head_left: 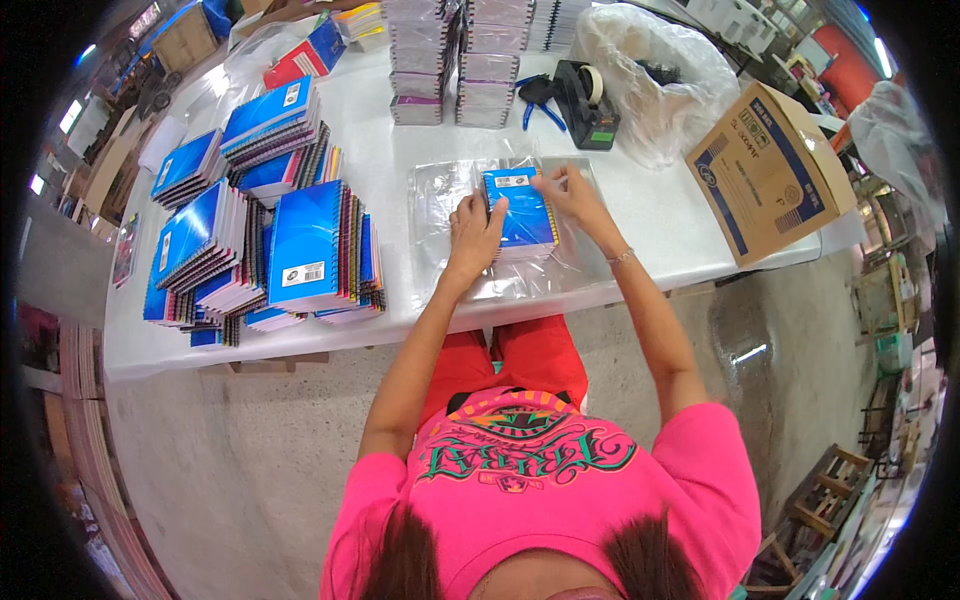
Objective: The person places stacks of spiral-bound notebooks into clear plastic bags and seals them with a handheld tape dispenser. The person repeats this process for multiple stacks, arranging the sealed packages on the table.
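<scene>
In front of me a small stack of blue spiral notebooks (522, 218) lies on sheets of clear plastic film (435, 225) on the white-covered table. My left hand (476, 238) grips the stack at its left side, the thumb lying over the top cover and the fingers along the edge. At the upper right corner of the stack, my right hand (578, 198) is closed in a pinch on a piece of the clear film. How far the film wraps around the notebooks is hard to make out.
Piles of blue spiral notebooks (305, 245) stand on the left. Tall stacks of wrapped notebooks (490, 60) rise at the back, beside blue-handled pliers (540, 103) and a black tape dispenser (585, 105). A plastic bag (650, 90) and a cardboard box (765, 175) are to the right.
</scene>
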A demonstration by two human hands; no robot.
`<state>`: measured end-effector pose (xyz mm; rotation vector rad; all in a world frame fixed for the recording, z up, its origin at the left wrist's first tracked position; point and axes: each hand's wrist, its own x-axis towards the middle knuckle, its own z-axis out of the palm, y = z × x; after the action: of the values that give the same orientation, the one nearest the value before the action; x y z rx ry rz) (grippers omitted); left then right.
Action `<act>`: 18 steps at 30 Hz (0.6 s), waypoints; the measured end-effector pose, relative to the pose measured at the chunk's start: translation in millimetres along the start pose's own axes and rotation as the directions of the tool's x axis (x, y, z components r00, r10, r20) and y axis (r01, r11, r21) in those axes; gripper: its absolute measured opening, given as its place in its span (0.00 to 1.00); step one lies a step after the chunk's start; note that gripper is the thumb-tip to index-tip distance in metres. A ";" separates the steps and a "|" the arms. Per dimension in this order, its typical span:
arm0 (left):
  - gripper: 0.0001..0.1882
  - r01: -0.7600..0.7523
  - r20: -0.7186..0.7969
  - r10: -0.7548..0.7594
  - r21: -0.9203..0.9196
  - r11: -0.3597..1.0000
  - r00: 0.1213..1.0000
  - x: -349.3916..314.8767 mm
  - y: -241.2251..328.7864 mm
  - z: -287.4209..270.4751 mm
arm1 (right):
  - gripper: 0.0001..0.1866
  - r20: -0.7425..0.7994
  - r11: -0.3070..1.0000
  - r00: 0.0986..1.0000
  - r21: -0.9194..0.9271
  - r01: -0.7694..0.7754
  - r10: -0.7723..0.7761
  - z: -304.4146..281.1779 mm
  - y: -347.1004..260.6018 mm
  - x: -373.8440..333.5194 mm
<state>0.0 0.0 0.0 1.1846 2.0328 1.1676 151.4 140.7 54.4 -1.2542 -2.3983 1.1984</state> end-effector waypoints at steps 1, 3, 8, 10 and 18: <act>0.46 -0.011 0.018 0.012 -0.026 1.000 1.000 1.2 0.9 -0.8 | 0.40 0.025 0.979 1.000 0.203 -0.017 0.012 9.0 11.1 0.8; 0.43 -0.033 0.011 0.036 -0.187 0.982 0.999 -2.2 3.0 8.4 | 0.38 0.005 0.900 1.000 0.435 0.007 -0.011 25.4 29.5 -4.0; 0.38 -0.102 -0.042 0.101 -0.691 0.716 0.994 -21.9 22.0 1.4 | 0.37 -0.129 0.706 0.985 0.687 0.174 -0.117 43.5 1.5 -37.8; 0.42 -0.186 -0.058 0.223 -0.769 0.611 0.973 -34.2 38.8 -10.4 | 0.38 -0.226 0.675 0.945 0.661 0.327 -0.236 34.3 -12.5 -59.8; 0.46 -0.432 -0.153 0.431 -0.590 0.682 0.889 -47.1 35.6 -36.0 | 0.47 -0.225 0.635 0.848 0.578 0.512 -0.479 34.5 -25.5 -70.1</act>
<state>11.2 -47.3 49.1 1.3291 1.1998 1.8723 163.1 59.9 63.8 -0.3639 -1.8404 1.5356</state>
